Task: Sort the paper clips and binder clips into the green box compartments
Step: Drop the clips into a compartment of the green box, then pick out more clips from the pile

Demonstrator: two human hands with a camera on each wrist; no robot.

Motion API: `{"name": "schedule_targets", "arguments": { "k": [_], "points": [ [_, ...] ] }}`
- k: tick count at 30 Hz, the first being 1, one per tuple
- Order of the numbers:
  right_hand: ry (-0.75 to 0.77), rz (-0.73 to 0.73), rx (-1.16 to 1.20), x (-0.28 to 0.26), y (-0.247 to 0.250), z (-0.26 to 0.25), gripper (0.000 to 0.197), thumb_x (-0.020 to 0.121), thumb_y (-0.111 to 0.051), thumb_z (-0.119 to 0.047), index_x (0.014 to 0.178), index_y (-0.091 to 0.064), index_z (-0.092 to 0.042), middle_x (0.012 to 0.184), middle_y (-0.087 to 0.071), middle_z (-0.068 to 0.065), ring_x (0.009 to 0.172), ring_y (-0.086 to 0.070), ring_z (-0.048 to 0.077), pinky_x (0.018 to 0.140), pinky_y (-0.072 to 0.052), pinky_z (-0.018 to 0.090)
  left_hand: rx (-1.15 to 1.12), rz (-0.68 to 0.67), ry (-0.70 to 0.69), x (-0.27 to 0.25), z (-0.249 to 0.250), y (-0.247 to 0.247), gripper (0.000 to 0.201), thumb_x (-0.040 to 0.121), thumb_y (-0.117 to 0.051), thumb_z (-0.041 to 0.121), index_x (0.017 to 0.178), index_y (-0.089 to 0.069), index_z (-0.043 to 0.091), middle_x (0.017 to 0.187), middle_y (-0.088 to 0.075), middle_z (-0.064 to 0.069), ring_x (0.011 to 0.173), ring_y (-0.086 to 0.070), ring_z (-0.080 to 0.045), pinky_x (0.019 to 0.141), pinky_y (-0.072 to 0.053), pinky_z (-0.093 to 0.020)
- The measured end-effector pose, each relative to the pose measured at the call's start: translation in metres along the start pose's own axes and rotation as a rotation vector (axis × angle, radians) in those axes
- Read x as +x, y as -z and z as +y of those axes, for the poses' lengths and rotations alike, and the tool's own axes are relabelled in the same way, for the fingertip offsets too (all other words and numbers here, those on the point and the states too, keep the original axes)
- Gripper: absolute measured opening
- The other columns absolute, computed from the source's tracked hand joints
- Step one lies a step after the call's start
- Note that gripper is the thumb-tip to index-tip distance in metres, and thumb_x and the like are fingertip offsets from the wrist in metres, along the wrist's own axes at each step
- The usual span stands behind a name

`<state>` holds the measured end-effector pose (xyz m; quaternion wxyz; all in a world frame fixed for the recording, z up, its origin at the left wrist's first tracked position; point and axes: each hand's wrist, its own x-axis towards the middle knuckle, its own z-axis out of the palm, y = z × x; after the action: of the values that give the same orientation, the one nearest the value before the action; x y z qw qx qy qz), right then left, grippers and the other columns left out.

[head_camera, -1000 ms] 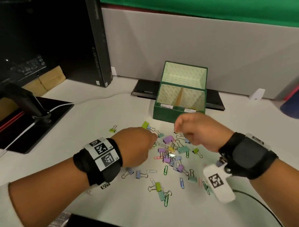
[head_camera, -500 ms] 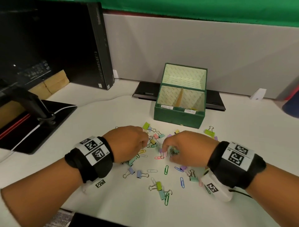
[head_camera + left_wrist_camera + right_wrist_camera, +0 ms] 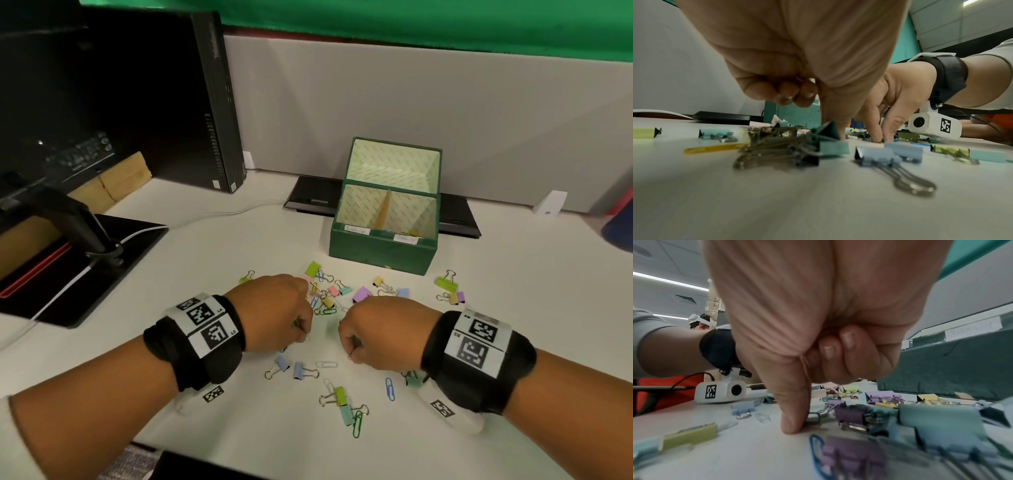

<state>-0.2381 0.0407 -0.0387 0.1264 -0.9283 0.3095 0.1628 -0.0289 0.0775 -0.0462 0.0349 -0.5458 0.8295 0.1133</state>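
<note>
**Both hands down in the clip pile**

We have our left hand [image 3: 274, 313] and right hand [image 3: 380, 334] curled low over the scattered clips [image 3: 329, 303] mid-desk, in front of the green box [image 3: 382, 255]. The right hand seems to pinch a small clip; what the left holds we cannot tell. Paper clips look light, flat and slippery, best nipped at an edge; binder clips are stiff, best taken by the wire handles.

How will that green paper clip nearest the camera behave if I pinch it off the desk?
The green paper clip is thin bent wire lying flat on the smooth desk, so it probably skids before lifting; nails or a sliding grip may help. It looks very light. One end lies against a teal binder clip and its wire handle, so it might snag or drag that along.
</note>
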Motion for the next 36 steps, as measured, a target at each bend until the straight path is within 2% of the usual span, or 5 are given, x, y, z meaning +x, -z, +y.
{"name": "schedule_targets", "arguments": {
  "k": [9,20,25,30,36],
  "points": [
    [-0.025,-0.022,0.025,-0.009,0.011,0.001,0.008,0.089,-0.051,-0.022,0.083,-0.055,-0.02,0.083,-0.06,0.001,0.073,-0.053,0.021,0.06,-0.04,0.028,0.253,-0.06,-0.131,0.018,0.014,0.001,0.018,0.092,-0.045,0.025,0.095,-0.062,0.022,0.095,-0.052,0.004,0.09,-0.052,-0.019,0.072,-0.044,-0.032],
    [-0.493,0.554,0.328,0.0,0.085,0.124,0.02,0.097,-0.045,-0.013,0.102,-0.063,-0.021,0.109,-0.068,0.007,0.098,-0.064,0.026,0.088,-0.053,0.035,-0.156,0.181,0.026,0.124,0.029,0.09,0.019,0.101,-0.037,0.019,0.1,-0.056,0.017,0.089,-0.061,-0.002,0.079,-0.056,-0.021,0.063,-0.042,-0.03],
    [-0.481,0.534,0.353,-0.007,0.087,0.125,0.05,0.095,-0.048,-0.01,0.14,-0.054,-0.031,0.144,-0.055,0.003,0.125,-0.055,0.025,0.103,-0.043,0.032,-0.111,0.176,0.11,0.189,0.047,0.105,0.027,0.099,-0.043,0.011,0.109,-0.067,0.005,0.111,-0.068,-0.015,0.098,-0.063,-0.031,0.08,-0.048,-0.033],
    [-0.416,0.794,0.332,-0.039,0.064,0.118,0.031,0.096,-0.053,-0.01,0.117,-0.068,-0.028,0.117,-0.059,0.0,0.097,-0.058,0.017,0.087,-0.045,0.022,-0.11,0.14,0.029,0.196,0.061,0.1,0.037,0.1,-0.044,0.012,0.135,-0.058,0.01,0.128,-0.062,-0.01,0.117,-0.059,-0.031,0.091,-0.047,-0.03],
    [-0.268,0.283,0.18,-0.096,0.0,0.074,0.016,0.093,-0.056,-0.044,0.1,-0.067,-0.036,0.097,-0.058,-0.016,0.087,-0.055,0.005,0.083,-0.051,0.03,-0.094,0.243,-0.054,0.127,0.051,0.095,0.025,0.097,-0.056,0.026,0.119,-0.065,0.028,0.121,-0.059,0.006,0.104,-0.057,-0.013,0.091,-0.045,-0.03]
  ]
}}
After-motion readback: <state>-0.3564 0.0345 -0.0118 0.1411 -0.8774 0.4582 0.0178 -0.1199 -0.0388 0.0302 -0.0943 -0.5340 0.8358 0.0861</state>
